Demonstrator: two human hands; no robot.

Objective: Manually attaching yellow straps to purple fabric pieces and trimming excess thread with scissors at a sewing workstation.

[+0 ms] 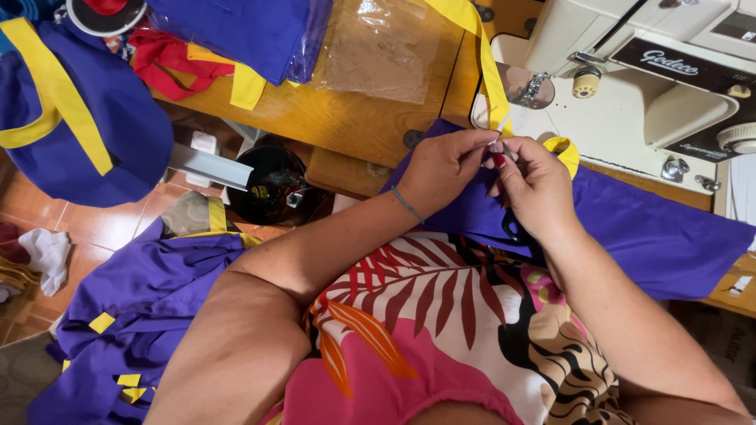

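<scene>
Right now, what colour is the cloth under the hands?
Purple cloth, seen in the head view.

The hands [492, 169] hide what their fingertips pinch; the sewing machine [630, 86] is cut off at the frame's edge.
</scene>
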